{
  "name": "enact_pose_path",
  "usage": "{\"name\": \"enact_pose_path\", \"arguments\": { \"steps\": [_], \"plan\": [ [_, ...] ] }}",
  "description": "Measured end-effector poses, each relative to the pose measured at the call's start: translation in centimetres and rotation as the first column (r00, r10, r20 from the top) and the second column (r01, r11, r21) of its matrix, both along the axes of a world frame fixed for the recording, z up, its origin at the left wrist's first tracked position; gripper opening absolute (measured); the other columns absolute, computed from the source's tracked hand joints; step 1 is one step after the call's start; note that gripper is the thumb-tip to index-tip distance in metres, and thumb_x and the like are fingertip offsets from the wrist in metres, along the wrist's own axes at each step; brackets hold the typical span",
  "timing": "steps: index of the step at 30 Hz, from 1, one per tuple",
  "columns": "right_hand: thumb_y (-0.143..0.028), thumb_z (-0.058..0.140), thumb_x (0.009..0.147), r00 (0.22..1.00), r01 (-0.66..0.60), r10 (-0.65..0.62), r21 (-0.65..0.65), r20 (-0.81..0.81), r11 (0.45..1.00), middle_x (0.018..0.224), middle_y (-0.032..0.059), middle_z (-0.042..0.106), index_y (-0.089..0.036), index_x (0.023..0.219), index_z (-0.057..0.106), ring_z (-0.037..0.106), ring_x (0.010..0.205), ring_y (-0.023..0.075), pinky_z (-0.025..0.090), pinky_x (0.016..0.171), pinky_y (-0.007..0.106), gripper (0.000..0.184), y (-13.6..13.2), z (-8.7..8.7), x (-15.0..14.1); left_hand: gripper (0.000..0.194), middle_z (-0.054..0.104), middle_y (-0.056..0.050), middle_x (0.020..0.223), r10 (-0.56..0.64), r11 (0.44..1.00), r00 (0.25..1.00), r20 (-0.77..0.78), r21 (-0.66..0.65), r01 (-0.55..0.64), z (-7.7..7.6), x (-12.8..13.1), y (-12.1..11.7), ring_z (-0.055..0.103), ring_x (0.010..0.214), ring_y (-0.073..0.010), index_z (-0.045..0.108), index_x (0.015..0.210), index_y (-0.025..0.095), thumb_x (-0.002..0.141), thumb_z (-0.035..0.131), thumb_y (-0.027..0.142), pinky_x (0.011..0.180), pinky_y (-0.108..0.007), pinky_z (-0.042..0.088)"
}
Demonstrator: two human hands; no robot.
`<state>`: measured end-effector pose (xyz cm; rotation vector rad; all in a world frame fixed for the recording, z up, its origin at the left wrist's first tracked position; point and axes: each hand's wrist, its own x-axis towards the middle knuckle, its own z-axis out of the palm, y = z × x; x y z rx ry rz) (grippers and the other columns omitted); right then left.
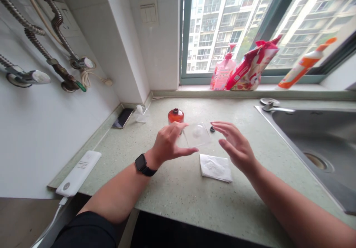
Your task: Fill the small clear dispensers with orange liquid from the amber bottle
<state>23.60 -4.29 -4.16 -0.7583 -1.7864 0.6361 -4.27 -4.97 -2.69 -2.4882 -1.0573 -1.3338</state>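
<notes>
My left hand (168,142), with a black watch on its wrist, grips a clear square plastic box (197,134) between thumb and fingers, holding it tilted above the counter. A round, cloudy patch shows on the box. To its right, my right hand (236,146) is open, fingers stretched out and thumb apart, with nothing in it. A small black cap (212,129) lies just beyond its fingertips. Behind my left hand stands an uncapped amber bottle (175,116), its lower part hidden. On the counter between my hands is a folded white tissue (215,168).
A white power bank (79,173) with a cable lies at the left counter edge. Farther back are a phone (122,118) and a small clear object (141,115). The sink (294,129) is at right; a pump bottle (222,71), red bag (251,68) and orange-white bottle (302,68) line the windowsill.
</notes>
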Motion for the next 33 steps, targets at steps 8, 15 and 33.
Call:
{"name": "enact_pose_path", "arguments": {
  "steps": [8,15,33],
  "plan": [
    [-0.035,0.067,0.098,0.970,0.237,-0.232,-0.083,0.067,0.968,0.117,0.0087,0.082,-0.026,0.123,0.075,0.079,0.112,0.0278,0.062,0.105,0.055,0.028,2.7,-2.1,1.5,0.063,0.069,-0.007,0.106,0.504,0.819,0.828,0.247,0.167,-0.548,3.6,-8.7,2.1,0.067,0.082,-0.0207,0.058,0.129,0.021,0.090,0.076,0.067,0.087,-0.040,0.059],
    [-0.026,0.061,0.092,0.911,0.340,-0.346,0.064,0.225,0.938,0.111,0.0070,0.084,-0.025,0.124,0.075,0.081,0.104,0.0277,0.064,0.099,0.052,0.035,3.9,-2.3,2.5,0.062,0.073,-0.019,0.126,0.867,0.448,0.495,-0.057,-0.343,-0.825,4.8,-14.0,2.8,0.072,0.118,-0.0385,0.056,0.132,0.017,0.083,0.077,0.050,0.102,-0.049,0.057],
    [-0.025,0.057,0.093,0.811,0.356,-0.390,0.161,0.436,0.921,0.117,0.0084,0.080,-0.026,0.116,0.076,0.077,0.105,0.0288,0.060,0.095,0.047,0.030,4.7,-3.4,3.1,0.069,0.068,-0.004,0.072,0.647,0.644,0.749,-0.143,-0.423,-0.637,-1.5,-20.1,5.3,0.077,0.089,-0.0316,0.037,0.074,0.027,0.068,0.087,0.074,0.075,-0.037,0.054]
  ]
}}
